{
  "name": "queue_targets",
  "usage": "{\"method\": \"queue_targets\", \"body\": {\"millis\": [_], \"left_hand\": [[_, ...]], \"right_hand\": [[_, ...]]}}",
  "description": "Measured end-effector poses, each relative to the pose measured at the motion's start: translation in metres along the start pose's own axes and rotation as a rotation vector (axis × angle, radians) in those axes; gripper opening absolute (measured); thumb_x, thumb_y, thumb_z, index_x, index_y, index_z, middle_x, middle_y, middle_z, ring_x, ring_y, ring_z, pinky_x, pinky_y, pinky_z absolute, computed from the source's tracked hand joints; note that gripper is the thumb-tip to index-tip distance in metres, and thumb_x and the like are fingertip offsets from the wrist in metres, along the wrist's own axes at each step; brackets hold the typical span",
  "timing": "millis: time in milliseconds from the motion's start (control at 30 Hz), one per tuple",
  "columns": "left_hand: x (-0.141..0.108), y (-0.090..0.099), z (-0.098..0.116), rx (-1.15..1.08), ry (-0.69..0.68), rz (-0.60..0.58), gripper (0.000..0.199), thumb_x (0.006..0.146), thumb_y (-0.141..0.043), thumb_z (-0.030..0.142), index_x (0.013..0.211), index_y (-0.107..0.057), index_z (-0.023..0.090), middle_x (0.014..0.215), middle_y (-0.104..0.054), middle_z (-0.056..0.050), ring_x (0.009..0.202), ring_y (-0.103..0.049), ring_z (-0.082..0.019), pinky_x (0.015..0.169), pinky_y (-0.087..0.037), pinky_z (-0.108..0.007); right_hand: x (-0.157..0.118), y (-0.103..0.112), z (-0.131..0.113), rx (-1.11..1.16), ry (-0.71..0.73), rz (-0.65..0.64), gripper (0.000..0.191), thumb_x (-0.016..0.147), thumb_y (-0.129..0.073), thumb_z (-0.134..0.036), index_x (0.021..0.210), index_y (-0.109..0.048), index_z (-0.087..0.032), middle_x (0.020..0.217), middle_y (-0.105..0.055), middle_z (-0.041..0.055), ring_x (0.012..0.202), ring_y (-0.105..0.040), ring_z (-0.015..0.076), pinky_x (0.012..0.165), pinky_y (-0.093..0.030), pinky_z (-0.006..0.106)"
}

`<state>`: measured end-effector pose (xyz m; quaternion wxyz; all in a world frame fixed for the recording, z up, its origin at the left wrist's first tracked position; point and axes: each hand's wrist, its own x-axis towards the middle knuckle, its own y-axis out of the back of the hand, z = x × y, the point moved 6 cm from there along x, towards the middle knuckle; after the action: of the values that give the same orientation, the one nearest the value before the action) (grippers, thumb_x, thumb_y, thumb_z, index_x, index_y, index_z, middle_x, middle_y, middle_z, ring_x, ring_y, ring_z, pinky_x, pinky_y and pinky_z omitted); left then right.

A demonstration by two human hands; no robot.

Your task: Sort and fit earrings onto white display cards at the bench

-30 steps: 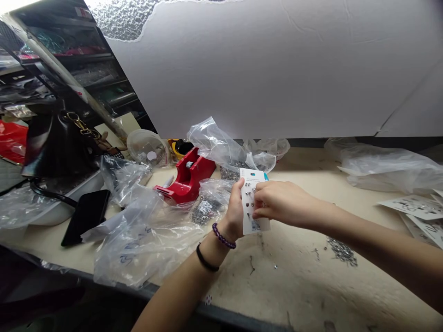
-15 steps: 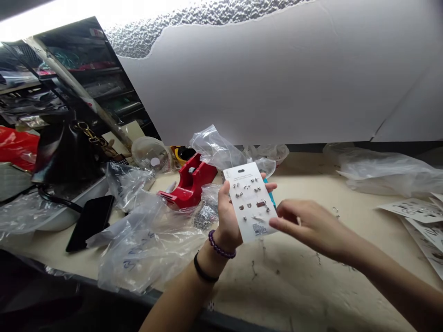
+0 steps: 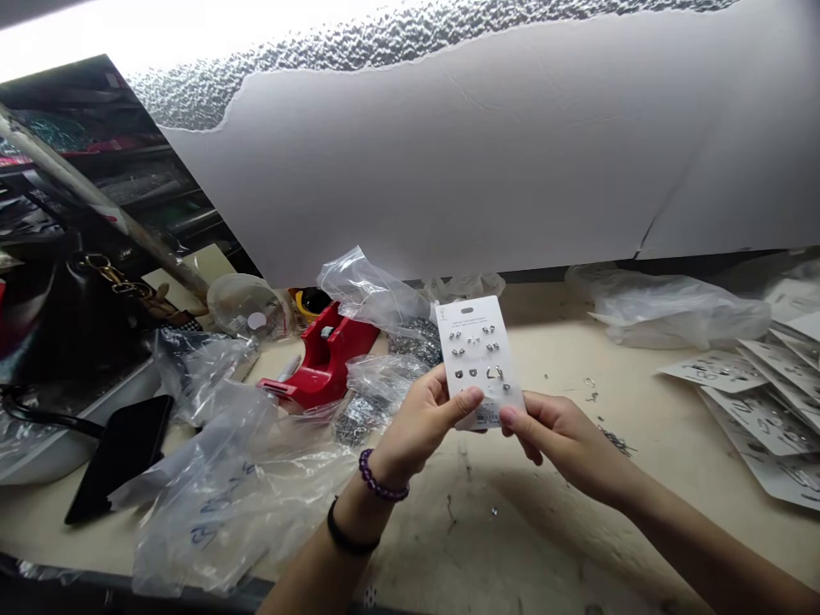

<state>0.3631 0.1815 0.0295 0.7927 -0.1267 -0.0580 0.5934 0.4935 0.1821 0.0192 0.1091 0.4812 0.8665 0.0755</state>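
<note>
In the head view, the right hand (image 3: 554, 427) has come in from beside the card (image 3: 474, 346) to its lower right corner, and the left hand (image 3: 416, 418) now has its thumb across the front. The whole view has also shifted, so more of the loose cards (image 3: 762, 410) shows at the right.

Each hand's grip is closed on the card, which is tilted up above the table (image 3: 641, 401). The left thumb hides part of the lower row of small metal pieces, and the fingers behind the card are mostly out of sight. Its print is too small to read.

The loose cards overlap and are cut off by the right side of the view. A clear bag (image 3: 256, 478) has blurred blue writing, and the white tub (image 3: 96, 418) beside the phone (image 3: 121, 457) is cut off at the left.

The red tape dispenser (image 3: 324, 359) and plastic bags crowd the left hand's side. The table's near edge runs below the clear bag. Right of the card, open table with only scattered metal bits (image 3: 615, 440) reaches to the loose cards; behind it stands a white board (image 3: 448, 171).
</note>
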Motion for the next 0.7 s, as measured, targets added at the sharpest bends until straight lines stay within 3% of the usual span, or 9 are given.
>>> {"method": "queue_targets", "body": {"millis": [200,400,700], "left_hand": [[0.002,-0.001,-0.005,-0.038,-0.002,0.072,0.024,0.073,-0.065,0.026,0.09,-0.058,0.011,0.079,-0.065,-0.006,0.065,-0.059,-0.012,0.057,-0.048,-0.022],[0.001,-0.002,-0.005,-0.046,-0.104,0.145,0.023,0.072,-0.066,0.025,0.088,-0.059,0.011,0.08,-0.065,-0.006,0.071,-0.061,-0.015,0.063,-0.05,-0.026],[-0.001,-0.006,-0.011,-0.003,-0.111,0.217,0.029,0.07,-0.067,0.029,0.089,-0.052,0.014,0.073,-0.064,-0.003,0.055,-0.058,-0.012,0.048,-0.045,-0.022]], "right_hand": [[-0.001,-0.003,-0.006,-0.096,0.068,0.01,0.036,0.085,-0.039,-0.047,0.07,-0.05,-0.016,0.058,-0.044,-0.0013,0.052,-0.04,0.0089,0.049,-0.032,0.022],[-0.001,-0.003,-0.007,-0.188,0.119,0.063,0.036,0.086,-0.038,-0.045,0.066,-0.047,-0.016,0.056,-0.045,-0.0011,0.052,-0.041,0.0095,0.05,-0.032,0.022],[-0.003,-0.011,-0.006,-0.187,0.122,0.089,0.035,0.086,-0.037,-0.044,0.067,-0.048,-0.017,0.06,-0.049,0.0009,0.053,-0.045,0.011,0.05,-0.035,0.024]]}}
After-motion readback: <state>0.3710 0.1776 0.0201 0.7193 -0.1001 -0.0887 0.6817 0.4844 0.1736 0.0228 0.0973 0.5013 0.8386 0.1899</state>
